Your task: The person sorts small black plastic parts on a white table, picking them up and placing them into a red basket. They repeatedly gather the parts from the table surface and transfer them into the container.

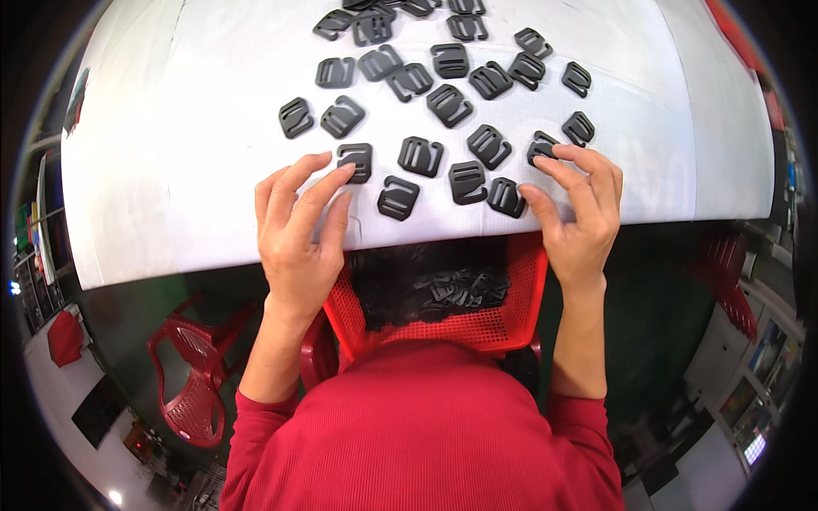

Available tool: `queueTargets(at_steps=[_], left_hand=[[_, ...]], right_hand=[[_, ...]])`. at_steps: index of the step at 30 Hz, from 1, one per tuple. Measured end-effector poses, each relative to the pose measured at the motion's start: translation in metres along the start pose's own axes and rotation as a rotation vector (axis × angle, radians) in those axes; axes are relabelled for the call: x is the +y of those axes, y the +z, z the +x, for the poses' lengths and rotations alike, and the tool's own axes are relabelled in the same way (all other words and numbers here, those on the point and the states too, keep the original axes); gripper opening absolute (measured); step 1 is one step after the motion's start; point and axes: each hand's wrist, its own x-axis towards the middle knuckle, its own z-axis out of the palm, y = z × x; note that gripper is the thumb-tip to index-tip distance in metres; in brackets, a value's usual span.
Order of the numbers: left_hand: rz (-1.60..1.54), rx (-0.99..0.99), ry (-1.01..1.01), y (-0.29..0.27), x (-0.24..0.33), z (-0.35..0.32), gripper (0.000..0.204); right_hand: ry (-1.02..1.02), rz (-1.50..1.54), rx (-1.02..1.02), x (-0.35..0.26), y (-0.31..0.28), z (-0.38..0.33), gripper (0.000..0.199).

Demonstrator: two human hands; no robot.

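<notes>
Many black plastic strap buckles with slots lie flat and spread out on the white-covered table [204,77]. My left hand [298,230] reaches over the near edge with fingers apart, its index fingertip at the left side of a black buckle [361,157]. On the right, the fingertips of my right hand [584,217] rest at another buckle [543,140] and partly cover it. My right thumb is spread away from those fingers, close beside a nearer buckle [506,198]. Between my hands lie several more, including a buckle [468,182] and a buckle [398,198].
A red perforated plastic basket [530,285] with more dark pieces inside sits between my forearms, just below the table edge. At the far side, buckles [372,28] overlap in a pile. A dark red plastic chair [192,400] stands at the lower left.
</notes>
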Motion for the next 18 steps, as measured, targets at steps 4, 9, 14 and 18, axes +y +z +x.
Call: queueTargets(at_steps=[4,9,14,18], left_hand=[[-0.012,0.011,0.026,0.005,-0.008,-0.01,0.055],[0.043,-0.263,0.152,0.014,0.007,-0.001,0.074],[-0.098,-0.382,0.275,0.022,0.018,0.01,0.07],[-0.374,-0.401,0.305,0.002,0.01,0.0,0.046]], right_hand=[[-0.021,-0.015,-0.089,-0.014,0.007,-0.021,0.029],[0.049,-0.088,-0.158,-0.034,0.025,-0.011,0.046],[-0.122,0.09,-0.288,-0.043,0.027,-0.01,0.049],[-0.161,0.338,-0.271,-0.042,0.01,-0.021,0.026]])
